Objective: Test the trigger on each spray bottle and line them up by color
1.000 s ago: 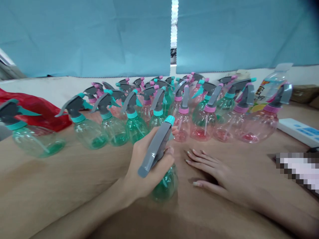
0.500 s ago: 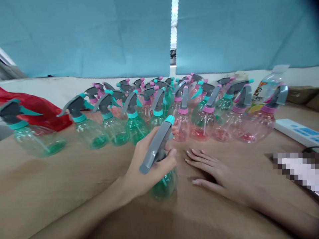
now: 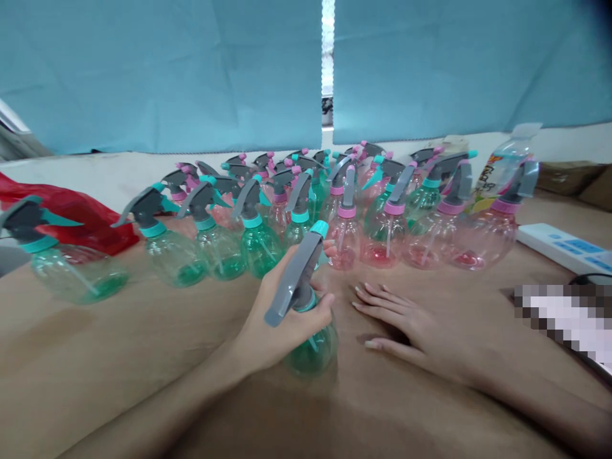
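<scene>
A green spray bottle (image 3: pixel 313 349) with a grey trigger head and teal nozzle stands upright near the middle of the table. My left hand (image 3: pixel 282 319) is wrapped round its neck, fingers partly hidden behind the head. To its right, my right hand (image 3: pixel 401 325) lies flat on the wooden table (image 3: pixel 143 357), fingers spread and holding nothing. Behind the hands are several more spray bottles: green ones with teal collars (image 3: pixel 261 245) on the left and centre, pink ones with pink collars (image 3: pixel 382 239) towards the right.
A red plastic bag (image 3: pixel 81 213) lies at the left. On the right are a labelled clear bottle (image 3: pixel 502 167), a white device with blue buttons (image 3: pixel 567 247), a blurred-out object (image 3: pixel 564 325) and cardboard boxes (image 3: pixel 564 178). A blue cloth (image 3: pixel 167 76) hangs behind.
The view has shifted slightly, so objects on the right appear a little further left. More of the held bottle's teal collar shows. Both hands keep nearly the same pose.
</scene>
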Demonstrator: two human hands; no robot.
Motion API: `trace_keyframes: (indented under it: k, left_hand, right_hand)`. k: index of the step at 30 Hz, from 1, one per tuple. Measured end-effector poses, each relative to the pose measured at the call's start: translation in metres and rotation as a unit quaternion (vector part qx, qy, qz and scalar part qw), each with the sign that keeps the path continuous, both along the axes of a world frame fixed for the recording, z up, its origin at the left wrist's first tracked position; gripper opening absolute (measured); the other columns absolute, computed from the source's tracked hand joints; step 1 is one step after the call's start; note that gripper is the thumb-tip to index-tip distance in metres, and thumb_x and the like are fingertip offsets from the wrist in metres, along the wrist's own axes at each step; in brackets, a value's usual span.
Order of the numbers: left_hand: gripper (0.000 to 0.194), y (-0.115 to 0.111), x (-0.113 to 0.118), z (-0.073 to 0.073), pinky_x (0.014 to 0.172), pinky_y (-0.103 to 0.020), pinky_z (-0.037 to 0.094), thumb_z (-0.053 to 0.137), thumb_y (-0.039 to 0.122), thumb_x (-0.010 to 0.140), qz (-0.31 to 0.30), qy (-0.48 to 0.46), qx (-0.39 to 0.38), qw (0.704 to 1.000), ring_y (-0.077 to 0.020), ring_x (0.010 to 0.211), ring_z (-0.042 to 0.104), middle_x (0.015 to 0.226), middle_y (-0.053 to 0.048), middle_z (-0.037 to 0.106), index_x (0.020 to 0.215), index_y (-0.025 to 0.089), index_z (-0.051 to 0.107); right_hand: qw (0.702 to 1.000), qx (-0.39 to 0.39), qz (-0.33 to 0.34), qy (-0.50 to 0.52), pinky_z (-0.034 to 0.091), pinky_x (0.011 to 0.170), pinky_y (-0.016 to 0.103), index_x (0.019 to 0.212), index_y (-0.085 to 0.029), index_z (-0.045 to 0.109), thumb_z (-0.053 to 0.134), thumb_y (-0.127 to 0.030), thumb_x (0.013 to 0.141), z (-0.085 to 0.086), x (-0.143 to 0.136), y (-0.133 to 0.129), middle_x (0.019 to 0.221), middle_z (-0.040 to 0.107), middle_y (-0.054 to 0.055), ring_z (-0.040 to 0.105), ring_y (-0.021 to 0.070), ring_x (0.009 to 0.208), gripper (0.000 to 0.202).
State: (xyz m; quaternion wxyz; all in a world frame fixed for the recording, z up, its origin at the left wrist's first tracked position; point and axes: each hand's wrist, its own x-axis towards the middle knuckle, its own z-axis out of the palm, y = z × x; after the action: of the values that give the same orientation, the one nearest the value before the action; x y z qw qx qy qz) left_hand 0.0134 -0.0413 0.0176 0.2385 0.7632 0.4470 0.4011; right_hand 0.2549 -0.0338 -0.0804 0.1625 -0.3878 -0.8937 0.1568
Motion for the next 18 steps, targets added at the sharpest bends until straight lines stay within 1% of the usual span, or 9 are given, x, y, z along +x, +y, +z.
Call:
trace_keyframes:
  k: [2, 5, 7, 9, 12, 15, 18]
  left_hand:
    - [0.047, 0.001, -0.001, -0.001, 0.070, -0.030, 0.058, 0.057, 0.016, 0.077, -0.008, -0.001, -0.001, 1.000, -0.0152, 0.069, 0.062, 0.103, -0.002, 0.064, 0.121, 0.029, 0.047]
    - [0.049, 0.002, -0.004, -0.004, 0.073, -0.031, 0.058, 0.058, 0.015, 0.077, -0.018, 0.001, -0.008, 1.000, -0.0153, 0.073, 0.064, 0.114, -0.003, 0.063, 0.122, 0.030, 0.047]
    - [0.052, 0.003, -0.005, -0.005, 0.071, -0.030, 0.058, 0.059, 0.018, 0.077, -0.022, 0.008, -0.014, 1.000, -0.0170, 0.078, 0.065, 0.114, -0.004, 0.063, 0.125, 0.030, 0.046]
    - [0.052, 0.003, -0.006, -0.005, 0.070, -0.030, 0.057, 0.061, 0.021, 0.077, -0.021, 0.016, -0.023, 0.999, -0.0184, 0.081, 0.065, 0.109, -0.004, 0.064, 0.127, 0.029, 0.046]
    - [0.046, 0.001, -0.005, -0.001, 0.067, -0.031, 0.055, 0.059, 0.023, 0.076, -0.008, 0.020, -0.023, 1.000, -0.0185, 0.076, 0.063, 0.093, -0.002, 0.063, 0.121, 0.025, 0.048]
    - [0.036, -0.002, -0.002, 0.006, 0.060, -0.029, 0.050, 0.054, 0.021, 0.073, 0.006, 0.022, -0.029, 0.999, -0.0165, 0.065, 0.058, 0.078, 0.001, 0.059, 0.109, 0.022, 0.050]
    - [0.023, -0.004, 0.000, 0.012, 0.054, -0.027, 0.045, 0.052, 0.020, 0.069, 0.017, 0.025, -0.031, 0.999, -0.0138, 0.057, 0.051, 0.072, 0.003, 0.055, 0.092, 0.023, 0.049]
  right_hand:
    - [1.000, 0.001, -0.002, 0.002, 0.026, 0.114, 0.053, 0.145, -0.025, 0.039, 0.050, -0.051, 0.094, 0.000, 0.000, 0.000, 0.152, 0.035, 0.005, 0.026, 0.0272, 0.141, 0.058]
    - [1.000, 0.005, -0.001, 0.006, 0.026, 0.114, 0.054, 0.145, -0.027, 0.038, 0.050, -0.051, 0.094, -0.002, 0.001, 0.000, 0.152, 0.034, 0.004, 0.026, 0.0269, 0.142, 0.058]
    - [1.000, 0.006, 0.000, 0.011, 0.025, 0.115, 0.053, 0.146, -0.028, 0.037, 0.051, -0.051, 0.093, -0.003, 0.002, 0.000, 0.153, 0.034, 0.004, 0.026, 0.0269, 0.142, 0.059]
    - [1.000, 0.004, 0.001, 0.016, 0.024, 0.115, 0.053, 0.146, -0.028, 0.038, 0.052, -0.051, 0.093, -0.005, 0.002, 0.000, 0.153, 0.034, 0.004, 0.025, 0.0272, 0.142, 0.059]
    - [1.000, -0.001, 0.000, 0.022, 0.025, 0.115, 0.053, 0.146, -0.029, 0.037, 0.053, -0.051, 0.092, -0.007, 0.003, 0.001, 0.153, 0.034, 0.003, 0.025, 0.0277, 0.142, 0.060]
    - [1.000, -0.001, 0.001, 0.021, 0.024, 0.115, 0.053, 0.146, -0.029, 0.036, 0.052, -0.051, 0.092, -0.009, 0.003, 0.002, 0.153, 0.033, 0.003, 0.025, 0.0277, 0.142, 0.061]
    - [1.000, 0.002, 0.000, 0.021, 0.024, 0.115, 0.053, 0.146, -0.029, 0.037, 0.052, -0.052, 0.092, -0.011, 0.003, 0.002, 0.153, 0.033, 0.003, 0.026, 0.0276, 0.142, 0.061]
